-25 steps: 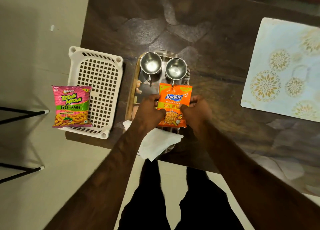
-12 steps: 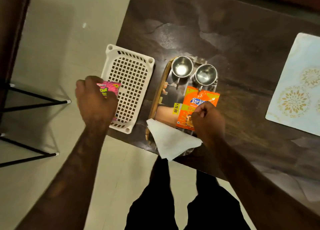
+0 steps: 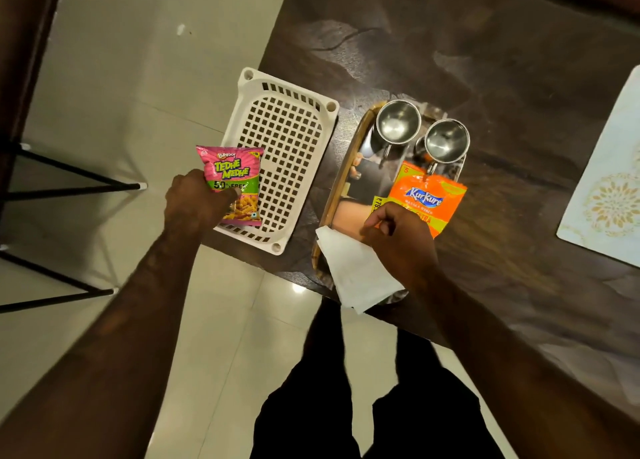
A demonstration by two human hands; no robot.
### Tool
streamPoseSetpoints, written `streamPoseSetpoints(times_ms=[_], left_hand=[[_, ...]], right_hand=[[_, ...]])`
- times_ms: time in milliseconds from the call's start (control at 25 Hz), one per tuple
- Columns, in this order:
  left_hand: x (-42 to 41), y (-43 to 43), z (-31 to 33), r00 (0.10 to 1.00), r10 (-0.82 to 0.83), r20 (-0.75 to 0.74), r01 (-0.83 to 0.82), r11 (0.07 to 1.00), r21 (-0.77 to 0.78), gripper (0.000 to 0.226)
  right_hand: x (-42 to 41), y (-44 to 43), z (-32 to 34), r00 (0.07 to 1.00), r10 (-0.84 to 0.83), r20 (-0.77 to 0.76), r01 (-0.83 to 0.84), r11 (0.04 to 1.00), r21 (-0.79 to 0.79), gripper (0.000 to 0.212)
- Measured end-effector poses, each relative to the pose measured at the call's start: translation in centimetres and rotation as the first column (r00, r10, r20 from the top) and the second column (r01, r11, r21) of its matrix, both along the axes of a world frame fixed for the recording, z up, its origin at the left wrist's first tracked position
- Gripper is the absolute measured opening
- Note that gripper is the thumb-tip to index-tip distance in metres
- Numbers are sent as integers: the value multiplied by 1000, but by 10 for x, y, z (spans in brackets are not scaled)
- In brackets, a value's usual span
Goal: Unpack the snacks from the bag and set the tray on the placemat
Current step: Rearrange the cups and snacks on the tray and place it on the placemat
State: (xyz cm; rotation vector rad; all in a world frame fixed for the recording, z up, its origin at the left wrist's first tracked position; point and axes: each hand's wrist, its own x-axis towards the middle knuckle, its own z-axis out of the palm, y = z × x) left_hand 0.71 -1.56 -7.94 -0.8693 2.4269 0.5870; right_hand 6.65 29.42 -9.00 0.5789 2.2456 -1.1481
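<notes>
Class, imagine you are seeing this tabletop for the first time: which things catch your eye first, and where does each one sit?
The bright pink Tedhe Medhe snack packet stands out first, held in the left hand over the near corner of the white perforated plastic basket. Next comes the orange Kurkure snack packet, lying on the shiny metal tray with the right hand on it. Two steel cups gleam at the tray's far end.

Quick count: 2 snack pkts, pink one point(image 3: 232, 185) mid-left & orange one point(image 3: 424, 204) center-right. 2 steel cups point(image 3: 398, 126) point(image 3: 446, 141) upper center. 1 tray point(image 3: 341, 195), 1 white basket point(image 3: 282, 154), 1 napkin point(image 3: 356, 275), 1 placemat point(image 3: 609, 188) far right.
</notes>
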Motion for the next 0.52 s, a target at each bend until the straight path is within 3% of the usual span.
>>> streamPoseSetpoints(times_ms=[120, 280, 400, 520], left_hand=[[1, 4, 3, 997, 24, -74, -19, 998, 63, 47], [2, 27, 25, 978, 171, -120, -128, 944, 305, 50], [6, 73, 36, 985, 154, -74, -90, 836, 542, 48], [8, 132, 23, 998, 58, -16, -36, 777, 628, 45]], right_hand=[[0, 4, 2, 1000, 0, 2, 0, 1000, -13, 32], [1, 15, 7, 999, -17, -31, 17, 1000, -20, 23], [6, 33, 4, 980, 155, -121, -125, 966, 227, 34], [10, 53, -1, 914, 399, -70, -305, 792, 528, 63]])
